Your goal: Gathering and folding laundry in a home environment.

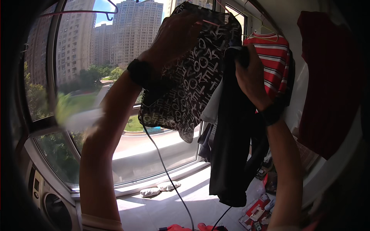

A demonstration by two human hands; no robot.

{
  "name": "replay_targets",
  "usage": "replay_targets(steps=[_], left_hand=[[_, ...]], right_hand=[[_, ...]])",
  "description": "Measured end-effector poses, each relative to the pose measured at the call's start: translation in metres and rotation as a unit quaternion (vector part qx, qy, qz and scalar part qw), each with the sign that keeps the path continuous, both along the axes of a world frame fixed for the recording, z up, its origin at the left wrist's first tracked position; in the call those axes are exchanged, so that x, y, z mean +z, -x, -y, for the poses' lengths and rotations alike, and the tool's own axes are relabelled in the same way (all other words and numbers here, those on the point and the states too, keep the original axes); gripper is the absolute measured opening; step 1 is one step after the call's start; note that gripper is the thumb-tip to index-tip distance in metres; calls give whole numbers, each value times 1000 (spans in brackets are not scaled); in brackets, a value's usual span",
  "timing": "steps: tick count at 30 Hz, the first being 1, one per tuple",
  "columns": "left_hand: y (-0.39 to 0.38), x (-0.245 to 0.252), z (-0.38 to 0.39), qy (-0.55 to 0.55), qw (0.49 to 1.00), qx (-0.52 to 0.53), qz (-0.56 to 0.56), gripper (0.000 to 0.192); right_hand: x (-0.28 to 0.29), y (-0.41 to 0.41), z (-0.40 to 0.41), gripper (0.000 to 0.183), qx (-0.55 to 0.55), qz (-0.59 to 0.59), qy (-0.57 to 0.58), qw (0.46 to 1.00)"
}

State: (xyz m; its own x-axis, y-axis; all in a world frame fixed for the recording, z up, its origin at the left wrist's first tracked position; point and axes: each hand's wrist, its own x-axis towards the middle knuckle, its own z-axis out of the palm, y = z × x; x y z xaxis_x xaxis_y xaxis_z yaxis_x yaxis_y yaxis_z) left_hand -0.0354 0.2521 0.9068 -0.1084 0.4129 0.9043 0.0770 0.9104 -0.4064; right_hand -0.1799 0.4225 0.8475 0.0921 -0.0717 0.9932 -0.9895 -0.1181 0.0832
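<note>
Up at the top centre my left hand (180, 36) is on the upper part of a black garment with white lettering (196, 75), beside a thin pinkish hanger bar; its fingers are in shadow. Right of it, my right hand (251, 69) grips the top of a long black garment (231, 138), which hangs down in front of the lettered one. A grey piece of cloth (212, 104) shows between the two garments. Each wrist wears a dark band. Just behind my right hand hangs a red, white and black striped shirt (268, 57) on a yellowish hanger.
A dark red garment (326, 86) hangs at the right. An empty hanger (86, 12) is at the upper left, before large windows. A front-loading washing machine (55, 208) stands lower left. Light cloth bundles (160, 188) lie by the sill; boxes and packets (257, 212) are lower right.
</note>
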Motion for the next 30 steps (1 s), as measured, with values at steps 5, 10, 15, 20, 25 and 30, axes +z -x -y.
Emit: replay_targets(steps=[5, 10, 15, 20, 25, 30], left_hand=[[28, 45, 7, 92, 991, 86, -44, 23], [79, 31, 11, 101, 990, 93, -9, 23], [59, 39, 19, 187, 965, 177, -57, 23], [38, 30, -3, 121, 983, 134, -32, 12], [21, 51, -5, 110, 990, -22, -82, 13], [43, 52, 11, 2, 979, -191, -77, 61]], right_hand=[[-23, -14, 6, 19, 74, 63, -21, 995], [-29, 16, 0, 27, 62, 70, 55, 994], [-25, 4, -14, 25, 73, 171, -93, 978], [-45, 15, -11, 15, 112, 222, -98, 964], [-90, -17, 18, 16, 103, 184, -135, 968], [-97, 8, 7, 18, 39, 151, -125, 980]])
